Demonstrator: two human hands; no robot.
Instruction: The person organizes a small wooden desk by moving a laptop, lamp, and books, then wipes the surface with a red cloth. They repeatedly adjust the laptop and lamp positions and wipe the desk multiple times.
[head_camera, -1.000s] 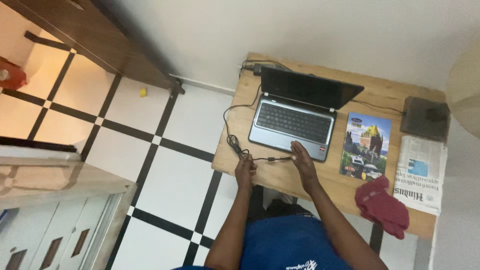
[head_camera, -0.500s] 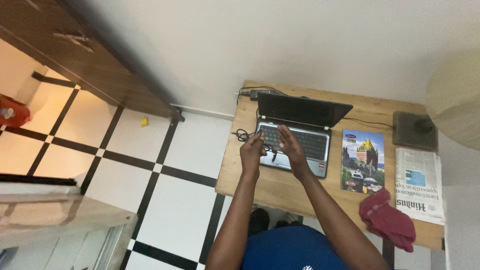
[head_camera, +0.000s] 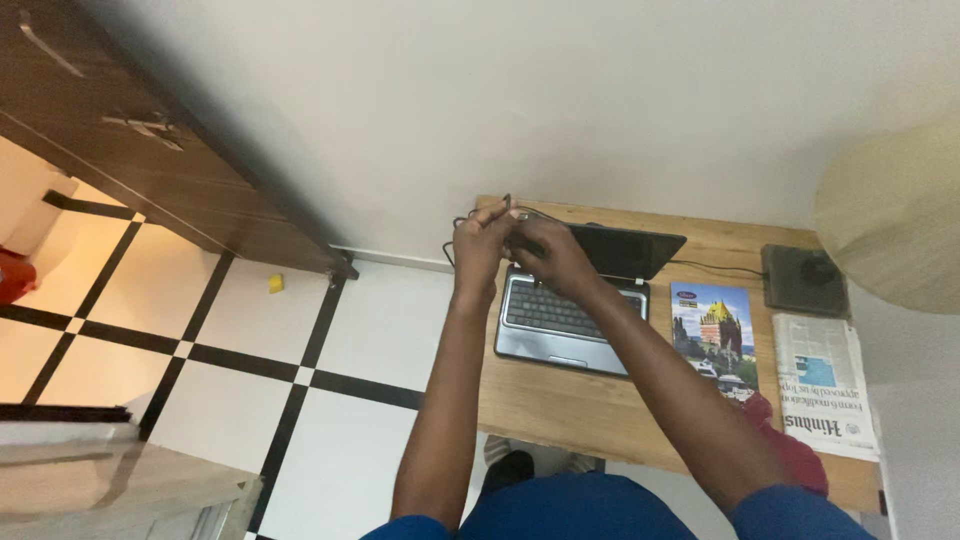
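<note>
head: magazine (head_camera: 713, 328) beside laptop (head_camera: 570, 305)

Dim indoor light, soft shadows, slight blur.

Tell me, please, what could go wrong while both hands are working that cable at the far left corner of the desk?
The left hand and right hand meet on a thin black cable beside the open laptop. A hard pull might drag the laptop toward the wooden desk's left edge. The right forearm crosses the keyboard and could press keys. The cable loops past the desk edge, so it might snag or slip from the grip.
</note>
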